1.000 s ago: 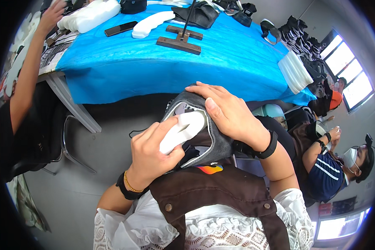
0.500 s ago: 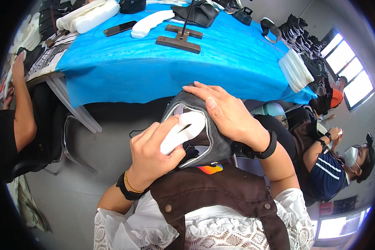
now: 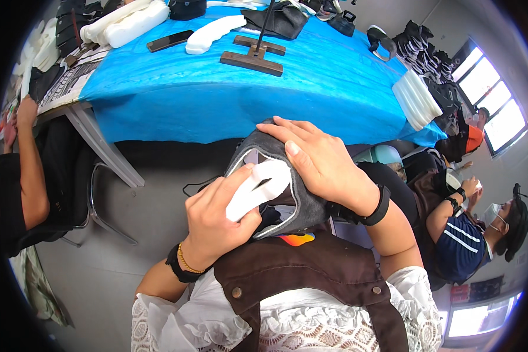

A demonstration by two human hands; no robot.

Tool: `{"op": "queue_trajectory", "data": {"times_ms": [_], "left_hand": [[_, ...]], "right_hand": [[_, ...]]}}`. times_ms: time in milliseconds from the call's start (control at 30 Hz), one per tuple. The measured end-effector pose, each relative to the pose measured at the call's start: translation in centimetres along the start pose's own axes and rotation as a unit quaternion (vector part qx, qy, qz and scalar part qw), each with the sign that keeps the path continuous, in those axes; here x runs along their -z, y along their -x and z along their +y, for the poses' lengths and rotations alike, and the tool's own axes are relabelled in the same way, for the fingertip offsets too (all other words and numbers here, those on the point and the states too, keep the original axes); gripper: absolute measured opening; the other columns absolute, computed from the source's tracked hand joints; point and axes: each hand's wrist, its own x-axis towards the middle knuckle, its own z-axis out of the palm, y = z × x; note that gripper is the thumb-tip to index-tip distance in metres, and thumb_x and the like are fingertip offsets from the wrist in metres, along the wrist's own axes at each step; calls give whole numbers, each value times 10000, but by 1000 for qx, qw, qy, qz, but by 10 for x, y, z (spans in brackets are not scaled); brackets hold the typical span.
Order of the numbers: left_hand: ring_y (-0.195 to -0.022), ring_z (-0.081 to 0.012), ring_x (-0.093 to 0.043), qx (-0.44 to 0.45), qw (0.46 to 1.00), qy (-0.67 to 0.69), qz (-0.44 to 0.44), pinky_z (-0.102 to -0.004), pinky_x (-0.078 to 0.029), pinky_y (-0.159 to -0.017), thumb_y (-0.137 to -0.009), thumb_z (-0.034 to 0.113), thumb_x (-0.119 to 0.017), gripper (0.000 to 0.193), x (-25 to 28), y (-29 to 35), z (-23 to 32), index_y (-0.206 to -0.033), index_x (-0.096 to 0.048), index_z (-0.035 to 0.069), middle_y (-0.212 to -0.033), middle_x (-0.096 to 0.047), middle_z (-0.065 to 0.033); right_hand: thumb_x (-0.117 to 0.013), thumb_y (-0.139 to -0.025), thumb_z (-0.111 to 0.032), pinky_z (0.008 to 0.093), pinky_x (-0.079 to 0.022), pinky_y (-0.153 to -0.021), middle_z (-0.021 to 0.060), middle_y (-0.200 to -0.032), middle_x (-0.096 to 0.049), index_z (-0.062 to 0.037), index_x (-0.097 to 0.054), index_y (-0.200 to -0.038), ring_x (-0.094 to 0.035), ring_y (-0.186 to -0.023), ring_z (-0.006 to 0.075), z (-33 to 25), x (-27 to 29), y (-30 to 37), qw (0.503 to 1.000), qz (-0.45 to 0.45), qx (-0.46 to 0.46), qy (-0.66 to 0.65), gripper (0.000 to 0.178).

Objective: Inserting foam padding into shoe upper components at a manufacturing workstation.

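Note:
A dark grey cap (image 3: 310, 202) with a pale-edged opening is held above my lap, its opening turned towards me. My left hand (image 3: 218, 212) pinches a white folded foam strip (image 3: 246, 200), with the thumb below and fingers above. The far end of that strip forms a loop with a narrow dark gap and sits in the cap's opening. My right hand (image 3: 327, 157) lies over the cap's far right side, its fingers together and curved around the outside. The cap's underside and part of its inside are hidden.
A blue-covered table (image 3: 176, 82) stands ahead, bearing a wooden stand (image 3: 253, 61), a phone (image 3: 169, 40), a curved white foam piece (image 3: 214, 34) and stacked white pieces (image 3: 415, 100). One co-worker (image 3: 466, 240) sits at right; another's arm (image 3: 32, 158) is at left.
My left hand and the foam strip have shifted very slightly; the cap and right hand stay almost the same. At left, the co-worker's arm has moved.

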Motion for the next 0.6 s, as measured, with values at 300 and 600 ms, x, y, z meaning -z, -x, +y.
{"op": "queue_trajectory", "data": {"times_ms": [300,600], "left_hand": [[-640,-256,-652,2,1000,-6,5,-328,-521,-557,-614,97,-672,516,-13,-4,11,-1117,-597,11,-804,-648,-105],[-564,-223,-597,6,998,-65,-19,-312,-490,-516,-643,128,-691,555,-16,-9,19,-1183,-593,42,-711,-576,-67]], "right_hand": [[-464,-939,-231,390,-494,-806,155,-1092,-634,-120,-573,-1230,-613,-979,313,-24,14,10,963,143,12,228,331],[-612,-884,-322,380,-509,-642,231,-872,-653,-22,-570,-1137,-660,-744,359,-31,16,14,986,131,-15,-100,395]]}}
